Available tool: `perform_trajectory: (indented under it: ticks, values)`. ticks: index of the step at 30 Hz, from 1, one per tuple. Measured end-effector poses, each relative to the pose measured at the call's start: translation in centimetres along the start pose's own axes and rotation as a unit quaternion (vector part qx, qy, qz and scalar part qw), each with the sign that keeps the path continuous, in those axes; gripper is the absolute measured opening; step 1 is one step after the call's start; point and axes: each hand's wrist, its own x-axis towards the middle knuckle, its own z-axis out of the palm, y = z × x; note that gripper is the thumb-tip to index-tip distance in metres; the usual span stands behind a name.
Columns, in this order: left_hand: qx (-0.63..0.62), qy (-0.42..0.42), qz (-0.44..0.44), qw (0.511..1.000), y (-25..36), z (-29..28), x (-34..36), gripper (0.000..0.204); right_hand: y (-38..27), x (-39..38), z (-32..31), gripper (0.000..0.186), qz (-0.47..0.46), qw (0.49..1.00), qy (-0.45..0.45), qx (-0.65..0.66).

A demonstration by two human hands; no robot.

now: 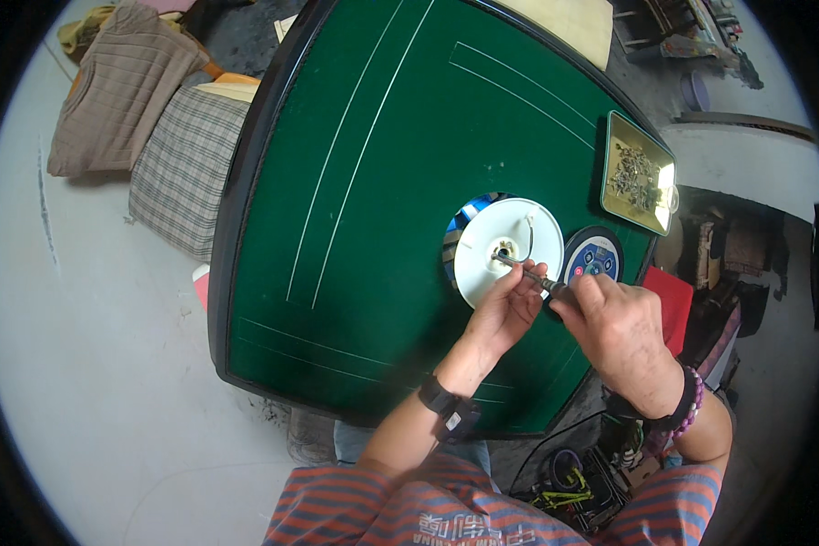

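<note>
A white round disc [482,241] with a small hub at its middle lies over a round opening in the green felt tabletop [400,200]. A short cable [530,233] rises from the disc. My right hand [617,332] is closed round the dark handle of a screwdriver [535,275], whose shaft slants left toward the hub. Close to the tip, the fingers of my left hand [513,308] pinch the shaft over the disc. Whether the tip touches a screw is too small to tell.
Right of the disc sits a round dark control panel [611,244] with buttons. A metal tray [611,206] of small metal parts stands at the table's right edge. A plaid cushion [187,164] is beyond the left edge. Tools and a cable [555,435] lie below the table, lower right.
</note>
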Motion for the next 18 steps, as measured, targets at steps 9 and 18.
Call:
perform_trajectory:
  ticks: [9,18]
  values:
    - [-0.001,0.031,0.004,1.0,-0.1,1.4,-0.8,0.021,0.1,-0.4,-1.1,0.032,-0.111,0.987,0.103,0.058]
    - [0.129,0.038,-0.036,0.99,-0.5,3.2,-0.1,0.024,0.5,-2.1,0.8,0.028,-0.009,0.976,0.188,0.114]
